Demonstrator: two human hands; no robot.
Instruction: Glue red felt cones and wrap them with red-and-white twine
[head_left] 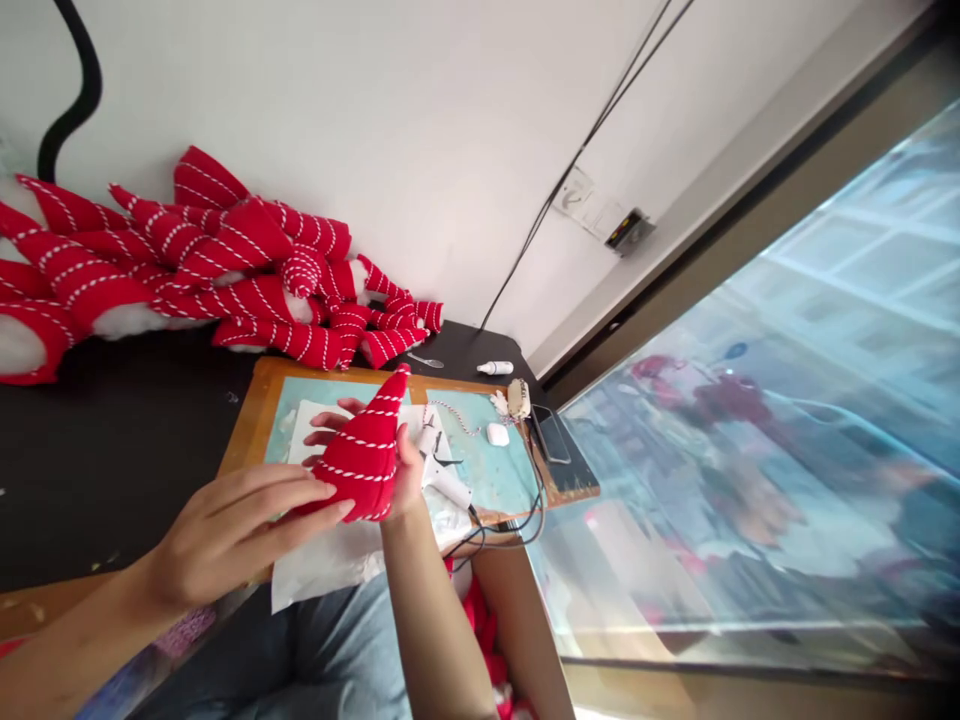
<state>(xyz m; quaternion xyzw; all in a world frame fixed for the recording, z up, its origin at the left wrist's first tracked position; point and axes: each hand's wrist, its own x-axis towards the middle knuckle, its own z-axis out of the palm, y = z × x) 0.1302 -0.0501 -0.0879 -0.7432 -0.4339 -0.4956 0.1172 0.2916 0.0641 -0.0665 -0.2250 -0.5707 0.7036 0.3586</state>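
A red cone-shaped cloth hat with white striped cord (pixel 365 452) is held up over the board. My right hand (pixel 403 470) cups it from behind and below, with fingertips showing past its left side. My left hand (pixel 232 530) reaches in from the left, its fingers laid together against the lower left edge of the cone. White paper (pixel 330 560) lies under the hands on a wooden board with a turquoise mat (pixel 487 470).
A heap of finished red striped cones (pixel 217 270) lies against the wall at back left on the black table (pixel 120 440). A glue gun (pixel 442 470), red-white cord (pixel 450 412), earbud case (pixel 497 434), phone (pixel 551 434), small bottle (pixel 495 368) and cables sit right of the hands. A window fills the right.
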